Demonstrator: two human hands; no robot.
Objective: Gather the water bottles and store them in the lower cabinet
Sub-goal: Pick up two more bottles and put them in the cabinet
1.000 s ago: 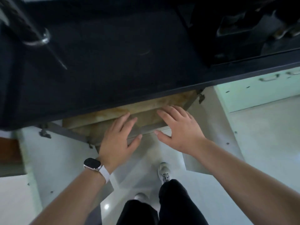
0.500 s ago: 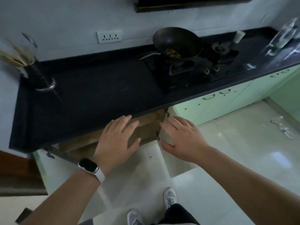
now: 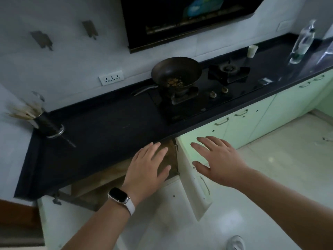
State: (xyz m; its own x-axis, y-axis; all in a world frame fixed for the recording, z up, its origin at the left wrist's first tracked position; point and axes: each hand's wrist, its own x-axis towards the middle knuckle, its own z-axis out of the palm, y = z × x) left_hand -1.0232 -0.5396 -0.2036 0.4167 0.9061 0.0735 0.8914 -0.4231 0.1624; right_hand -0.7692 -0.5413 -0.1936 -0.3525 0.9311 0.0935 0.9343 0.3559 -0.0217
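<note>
- Lifting away from a close downward look into the lower cabinet [image 3: 100, 186] a second ago, and now taking in the whole dark countertop [image 3: 108, 127], with a holder of chopsticks [image 3: 48, 126] at the far left.
- Showing that cabinet open under the counter's edge, with its left door [image 3: 72, 222] and right door [image 3: 194, 186] swung out over the floor, a brown shelf inside, and no bottle visible in it.
- Holding the left hand [image 3: 147, 166], with a watch [image 3: 119, 195] on its wrist, palm down over the opening, fingers straight and spread wide, gripping nothing; not showing clearly whether the fingertips are touching the counter's edge.
- Drifting the right hand [image 3: 219, 159] further right than a moment ago, now in front of the pale green cabinet front just beside the open right door, fingers fanned wide, also carrying nothing.
- Passing a dark wok [image 3: 176, 73] with bits of food in it, sitting on the stove behind the hands.
- Bringing into view a clear water bottle [image 3: 302, 42], upright on the counter at the far right, well apart from both hands, with a second clear shape at the frame's right edge too blurred to name.
- Judging from this: seeming to be done with opening the cabinet and turning toward fetching, with no bottle yet gathered or stored.
</note>
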